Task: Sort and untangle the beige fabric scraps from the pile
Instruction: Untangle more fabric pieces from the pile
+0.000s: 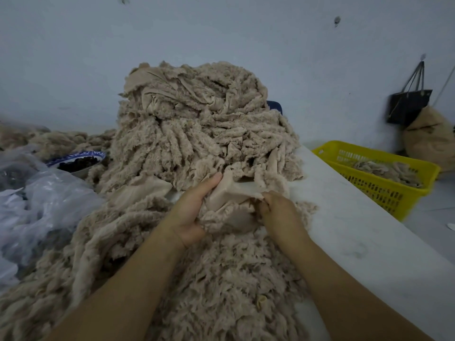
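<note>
A tall pile of beige fleecy fabric scraps (pixel 197 124) rises at the middle of the table and spills toward me in a long heap (pixel 221 279). At the foot of the pile, both hands hold one bunched beige scrap (pixel 231 200) with its smooth backing showing. My left hand (pixel 192 212) grips its left side, thumb stretched up along the cloth. My right hand (pixel 278 207) pinches the scrap's right edge, fingers curled into the fabric. The scrap's lower part runs into the heap beneath.
A white table (pixel 357 230) edge runs along the right. A yellow plastic basket (pixel 384 188) with a few beige scraps stands beyond it. Clear plastic bags (pixel 37 205) and a blue-rimmed bowl (pixel 76 161) lie on the left. A dark bag (pixel 408 107) hangs on the wall.
</note>
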`<state>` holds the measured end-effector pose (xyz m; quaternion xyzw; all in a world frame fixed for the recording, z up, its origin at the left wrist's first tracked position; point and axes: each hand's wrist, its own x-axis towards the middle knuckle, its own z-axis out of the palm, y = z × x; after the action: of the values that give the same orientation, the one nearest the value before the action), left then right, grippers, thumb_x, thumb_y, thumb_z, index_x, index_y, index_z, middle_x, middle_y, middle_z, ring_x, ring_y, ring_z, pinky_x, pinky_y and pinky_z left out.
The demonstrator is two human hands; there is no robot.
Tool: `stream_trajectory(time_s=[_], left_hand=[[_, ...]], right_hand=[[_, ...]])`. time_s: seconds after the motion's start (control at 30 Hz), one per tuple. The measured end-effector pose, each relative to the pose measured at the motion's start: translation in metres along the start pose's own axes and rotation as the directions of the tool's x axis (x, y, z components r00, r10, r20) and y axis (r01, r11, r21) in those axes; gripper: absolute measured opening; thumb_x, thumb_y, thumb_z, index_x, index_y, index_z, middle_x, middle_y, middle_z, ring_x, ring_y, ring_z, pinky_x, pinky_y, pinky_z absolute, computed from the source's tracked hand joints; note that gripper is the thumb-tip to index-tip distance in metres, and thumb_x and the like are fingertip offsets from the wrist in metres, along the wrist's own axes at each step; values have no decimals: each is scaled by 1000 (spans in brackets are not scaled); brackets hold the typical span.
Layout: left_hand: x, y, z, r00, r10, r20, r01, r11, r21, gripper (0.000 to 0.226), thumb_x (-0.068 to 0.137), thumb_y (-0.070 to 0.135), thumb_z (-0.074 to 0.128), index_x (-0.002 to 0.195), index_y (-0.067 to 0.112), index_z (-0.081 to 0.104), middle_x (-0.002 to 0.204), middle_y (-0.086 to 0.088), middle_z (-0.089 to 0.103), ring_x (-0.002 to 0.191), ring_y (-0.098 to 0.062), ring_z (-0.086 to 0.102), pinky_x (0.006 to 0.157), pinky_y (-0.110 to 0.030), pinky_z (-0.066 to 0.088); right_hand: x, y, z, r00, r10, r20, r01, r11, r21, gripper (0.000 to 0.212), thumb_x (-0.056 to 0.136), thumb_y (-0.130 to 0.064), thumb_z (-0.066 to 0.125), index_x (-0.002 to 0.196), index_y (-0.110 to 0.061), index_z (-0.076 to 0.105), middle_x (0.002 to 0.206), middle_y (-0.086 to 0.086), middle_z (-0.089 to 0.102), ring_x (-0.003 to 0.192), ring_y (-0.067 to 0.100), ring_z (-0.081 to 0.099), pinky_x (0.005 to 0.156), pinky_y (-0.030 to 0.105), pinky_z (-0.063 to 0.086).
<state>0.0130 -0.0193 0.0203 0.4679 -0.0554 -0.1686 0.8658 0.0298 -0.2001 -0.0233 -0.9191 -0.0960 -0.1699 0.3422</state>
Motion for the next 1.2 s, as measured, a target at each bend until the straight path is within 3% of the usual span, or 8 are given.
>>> stream_trajectory(time_s=[0.27,0.5,0.6,0.7,0.77,0.93,1.1,1.2], left_hand=[[2,6,-7,997,65,-28,-69,975,-209,20,76,26,71,87,11,80,84,-9,75,74,-24,74,61,-36,60],[-7,36,-25,968,244,53,-195,870,-452,22,82,25,73,64,12,69,60,1,66,39,-7,55,37,-20,47],[3,17,-13,951,154,-270,-204,965,-166,35,101,29,47,78,11,67,57,1,69,46,-10,66,40,-19,51],[7,4,1,908,204,-366,-172,978,117,36,100,39,53,112,10,71,100,-11,77,84,-24,75,59,-34,61],[8,4,0,871,259,-418,-192,962,197,39,95,39,62,114,6,70,101,-14,76,83,-28,75,56,-32,59],[7,-2,7,919,193,-344,-152,978,144,43,85,35,73,114,3,67,97,-15,76,80,-28,76,56,-32,59],[11,-2,2,919,205,-337,-150,972,182,51,78,39,77,116,5,68,111,-18,71,87,-30,72,79,-44,59],[10,3,0,904,232,-358,-180,969,171,43,81,35,74,109,3,68,97,-15,72,74,-25,69,62,-29,55]], right_hand=[[4,8,2,973,230,8,-230,973,12,25,100,-13,48,76,-4,50,66,4,47,57,15,40,45,21,30],[11,27,-24,858,503,-107,-466,849,249,24,104,-27,48,93,-9,60,99,20,67,72,22,53,55,27,35],[0,7,-5,975,224,9,-224,968,114,20,98,-27,52,87,-12,59,86,2,61,80,21,54,65,28,37],[-6,-7,0,990,-20,136,9,997,80,31,100,-43,40,106,-23,63,105,-9,47,101,12,44,86,32,38],[-9,-15,-7,994,-94,50,85,984,156,39,97,-61,29,86,-36,57,100,-12,46,93,6,48,81,29,39],[-17,-37,-3,995,-82,55,54,922,383,34,93,-68,41,75,-48,61,83,-25,55,75,-12,49,70,10,36],[-4,-18,-4,975,219,-30,-168,821,546,33,99,-36,48,74,-15,49,60,-10,45,53,2,46,54,23,35],[-2,-12,-8,963,268,-6,-205,753,625,30,86,-47,41,69,-22,47,59,-13,45,57,7,44,62,35,32]])
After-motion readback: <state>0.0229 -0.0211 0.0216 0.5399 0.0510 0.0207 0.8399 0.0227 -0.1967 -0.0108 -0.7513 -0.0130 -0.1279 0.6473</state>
